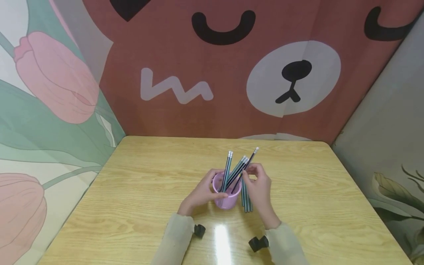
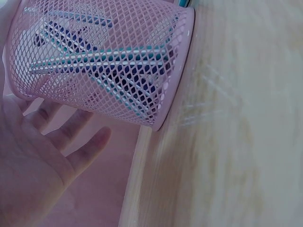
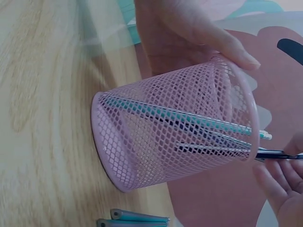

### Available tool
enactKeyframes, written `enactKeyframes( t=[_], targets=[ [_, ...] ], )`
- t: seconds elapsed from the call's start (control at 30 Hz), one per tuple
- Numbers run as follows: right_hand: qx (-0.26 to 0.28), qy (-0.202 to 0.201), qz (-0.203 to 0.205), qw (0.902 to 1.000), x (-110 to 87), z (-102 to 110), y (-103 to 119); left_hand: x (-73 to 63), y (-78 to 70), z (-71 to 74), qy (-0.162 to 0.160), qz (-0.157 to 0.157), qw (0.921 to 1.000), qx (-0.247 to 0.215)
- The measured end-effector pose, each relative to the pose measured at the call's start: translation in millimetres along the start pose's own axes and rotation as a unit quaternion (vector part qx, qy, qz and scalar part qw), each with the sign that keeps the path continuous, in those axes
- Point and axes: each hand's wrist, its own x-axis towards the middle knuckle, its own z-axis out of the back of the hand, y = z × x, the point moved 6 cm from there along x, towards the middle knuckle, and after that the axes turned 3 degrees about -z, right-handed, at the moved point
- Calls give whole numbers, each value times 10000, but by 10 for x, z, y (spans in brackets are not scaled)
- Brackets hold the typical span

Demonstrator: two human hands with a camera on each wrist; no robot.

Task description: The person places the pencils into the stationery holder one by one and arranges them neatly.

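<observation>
So I've got my left hand (image 1: 200, 193) wrapped loosely round a pink mesh cup (image 1: 226, 203), thumb lying over the near rim, the other fingers (image 1: 213, 172) spread along the far side and bent just enough to hold it. The cup stands upright on the wood-look bench (image 1: 149, 191), pretty much right in front of me. My right hand (image 1: 260, 186) is pinched nearly closed on one dark pencil (image 1: 250, 161), thumb against fingers, white end sticking up above my grip and lower end inside the cup, short of the base. A few striped teal and dark pencils (image 1: 228, 167) are already in there, leaning different ways with their white ends up. Then there's a little bunch of loose pencils (image 1: 246, 204) on the bench, just right of the cup, partly tucked behind my right hand.
</observation>
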Motion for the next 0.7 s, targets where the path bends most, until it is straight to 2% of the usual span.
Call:
enactKeyframes(
  t=[0.27,0.47,0.7],
  targets=[
    [-632,406,-279,9968,7,-99,-80,3,-18,1,-32,-37,10000,25],
    [-738,478,-368,9954,17,-123,-109,6,-9,-6,-14,10,10000,23],
    [-867,618,-370,9936,33,-157,-95,-1,10,9,37,-101,9999,70]
  ],
)
